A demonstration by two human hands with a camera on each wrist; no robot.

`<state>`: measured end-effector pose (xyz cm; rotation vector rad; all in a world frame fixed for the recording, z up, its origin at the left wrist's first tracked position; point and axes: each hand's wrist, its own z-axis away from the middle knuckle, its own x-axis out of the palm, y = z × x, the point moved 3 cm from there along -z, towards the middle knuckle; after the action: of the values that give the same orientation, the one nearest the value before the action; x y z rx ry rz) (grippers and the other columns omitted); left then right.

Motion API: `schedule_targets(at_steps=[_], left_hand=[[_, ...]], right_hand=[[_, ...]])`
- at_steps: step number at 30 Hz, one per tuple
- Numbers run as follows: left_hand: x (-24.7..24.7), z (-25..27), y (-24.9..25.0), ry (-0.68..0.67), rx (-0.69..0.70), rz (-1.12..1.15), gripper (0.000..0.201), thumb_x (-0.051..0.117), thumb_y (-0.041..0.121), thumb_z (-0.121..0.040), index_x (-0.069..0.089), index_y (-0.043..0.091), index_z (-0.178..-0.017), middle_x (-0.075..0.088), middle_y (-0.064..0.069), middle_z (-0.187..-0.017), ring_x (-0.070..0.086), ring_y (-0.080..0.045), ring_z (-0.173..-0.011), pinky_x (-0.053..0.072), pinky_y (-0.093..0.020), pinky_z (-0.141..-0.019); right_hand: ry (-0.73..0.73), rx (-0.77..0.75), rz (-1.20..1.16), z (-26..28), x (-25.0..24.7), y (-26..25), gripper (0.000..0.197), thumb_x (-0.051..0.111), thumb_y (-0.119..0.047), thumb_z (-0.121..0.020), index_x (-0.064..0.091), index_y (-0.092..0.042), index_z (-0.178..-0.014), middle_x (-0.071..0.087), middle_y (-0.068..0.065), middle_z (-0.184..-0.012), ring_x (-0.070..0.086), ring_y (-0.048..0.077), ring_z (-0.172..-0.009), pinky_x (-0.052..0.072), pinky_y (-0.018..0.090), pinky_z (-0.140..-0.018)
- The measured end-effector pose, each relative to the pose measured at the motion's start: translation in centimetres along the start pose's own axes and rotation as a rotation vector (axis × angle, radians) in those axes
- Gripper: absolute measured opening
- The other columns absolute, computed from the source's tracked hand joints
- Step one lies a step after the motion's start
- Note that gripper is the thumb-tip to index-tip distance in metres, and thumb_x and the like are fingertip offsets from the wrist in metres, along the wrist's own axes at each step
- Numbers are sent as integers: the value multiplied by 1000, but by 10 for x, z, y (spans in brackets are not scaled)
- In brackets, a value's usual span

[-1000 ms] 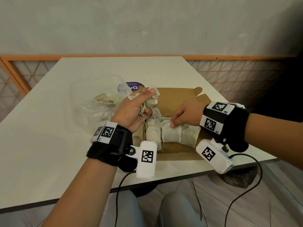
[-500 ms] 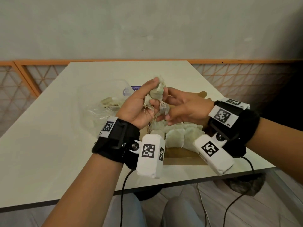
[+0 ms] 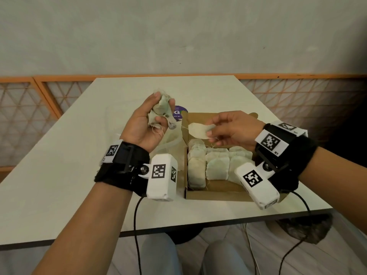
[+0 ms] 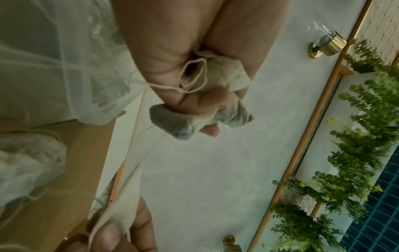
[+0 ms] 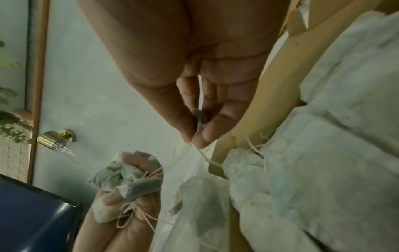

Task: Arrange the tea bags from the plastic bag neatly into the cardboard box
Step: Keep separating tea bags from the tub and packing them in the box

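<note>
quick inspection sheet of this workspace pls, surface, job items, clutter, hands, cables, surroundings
surface: pale table, bare near the front edge.
job's things: open cardboard box with rows of tea bags; clear plastic bag lies left of it.
clutter: purple round label behind the box.
grippers: left hand grips a crumpled bunch of tea bags; right hand pinches a single tea bag above the box.
cables: black leads hang from both wrist units.
surroundings: plain wall, orange lattice railing.
</note>
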<state>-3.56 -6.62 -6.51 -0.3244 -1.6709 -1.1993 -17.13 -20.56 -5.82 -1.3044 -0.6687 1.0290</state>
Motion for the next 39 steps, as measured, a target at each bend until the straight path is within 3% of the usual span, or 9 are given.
schedule_targets(at_steps=[4, 9, 13, 17, 22, 27, 32, 35, 39], left_hand=[[-3, 1, -8, 5, -25, -19, 5, 53, 19, -90, 57, 16, -89, 61, -5, -83, 56, -7, -81, 37, -9, -37], [3, 0, -22, -180, -134, 114, 32, 74, 13, -74, 54, 11, -98, 59, -6, -86, 64, -9, -71, 40, -10, -36], [14, -1, -33, -273, -127, 65, 52, 87, 13, -59, 55, 11, -100, 63, -8, -88, 67, -12, -68, 41, -12, -34], [22, -1, -41, -290, -95, -10, 48, 88, 17, -56, 62, 8, -95, 68, -10, -94, 71, -20, -81, 44, -14, -35], [12, -8, -38, -284, -56, 18, 54, 84, 18, -64, 54, 8, -108, 63, -6, -107, 67, -19, -102, 46, -14, -39], [-5, -15, -23, -98, 24, 213, 15, 66, 9, -79, 62, 14, -93, 58, -3, -95, 67, -13, -73, 41, -14, -37], [2, -22, -35, 99, 1, -264, 8, 61, 20, -87, 56, 15, -90, 53, -1, -79, 53, -7, -55, 30, -11, -34], [16, -21, -51, 81, -63, -532, 27, 70, 32, -78, 58, 13, -93, 56, 0, -76, 46, -7, -56, 30, -12, -34], [27, -20, -65, 40, -110, -692, 15, 63, 27, -88, 61, 14, -81, 53, 4, -65, 39, -6, -55, 27, -12, -36]], right_hand=[[-20, 20, -80, 1, -5, 1, 31, 55, 11, -83, 62, -9, -107, 64, 12, -87, 66, 16, -67, 59, 25, -63], [-109, -31, -170, 12, -1, -7, 5, 68, -13, -69, 68, -15, -74, 66, 1, -77, 61, 15, -77, 54, 27, -74], [-228, 20, -235, 15, 10, -5, 16, 64, -22, -68, 65, -17, -83, 64, 2, -87, 57, 24, -100, 49, 32, -87], [-278, 43, -250, 14, 20, -1, 25, 61, -18, -72, 64, -8, -95, 65, 8, -92, 61, 15, -80, 52, 18, -66], [-186, 36, -256, 11, 17, 8, 11, 59, -4, -81, 69, -6, -78, 65, 6, -74, 57, 11, -65, 50, 15, -56], [-61, 10, -187, 15, -6, 23, 8, 63, -1, -79, 66, -3, -85, 68, 8, -82, 64, 17, -74, 56, 25, -72], [68, -89, -343, 14, -25, 28, 33, 67, -5, -69, 62, 6, -100, 69, 11, -89, 65, 20, -81, 57, 28, -75], [86, -171, -356, 13, -24, 22, 22, 63, -2, -77, 63, 5, -97, 70, 9, -88, 67, 16, -77, 57, 22, -67], [101, -234, -274, 13, -21, 16, 10, 62, -1, -80, 65, -4, -89, 68, 8, -85, 66, 12, -74, 56, 24, -71]])
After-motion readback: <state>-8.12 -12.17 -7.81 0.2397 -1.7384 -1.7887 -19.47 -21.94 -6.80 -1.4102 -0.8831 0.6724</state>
